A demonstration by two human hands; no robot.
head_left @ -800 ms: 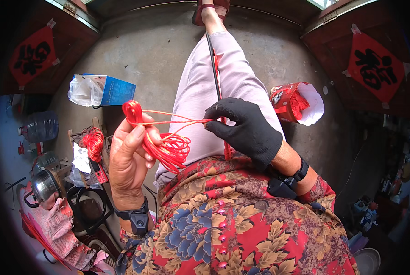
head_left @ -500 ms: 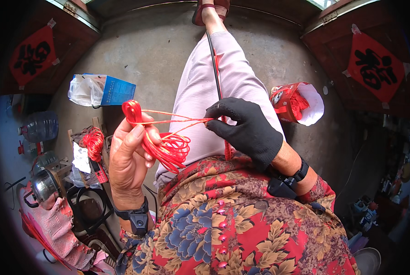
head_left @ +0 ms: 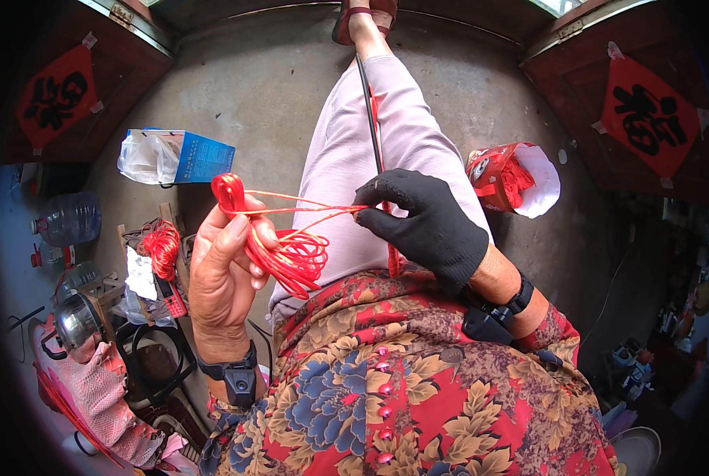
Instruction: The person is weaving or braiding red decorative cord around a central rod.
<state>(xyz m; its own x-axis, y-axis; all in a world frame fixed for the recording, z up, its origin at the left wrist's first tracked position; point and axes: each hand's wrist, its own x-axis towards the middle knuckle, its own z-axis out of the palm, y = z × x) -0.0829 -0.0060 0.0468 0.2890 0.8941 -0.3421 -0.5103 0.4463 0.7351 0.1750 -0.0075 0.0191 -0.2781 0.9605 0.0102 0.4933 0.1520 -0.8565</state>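
A looped hank of shiny red cord (head_left: 289, 258) hangs from my bare left hand (head_left: 231, 262), pinched between thumb and fingers. One tight bunch of its loops stands above the fingertips, and the wider loops droop beside the palm. Two strands run across to my right hand (head_left: 426, 226), which wears a black glove. Its thumb and forefinger close on the strands' ends. A thin black rod (head_left: 370, 111) lies along my legs and passes behind the gloved hand. Some red material shows beside the rod and below that hand.
To the left, a blue box with clear plastic (head_left: 207, 159) stands on the floor. Another red cord bundle (head_left: 161, 246) rests on a small stand, near a steel pot (head_left: 78, 324) and plastic bottles (head_left: 73, 220). At right is a red bag (head_left: 489, 174) holding red material.
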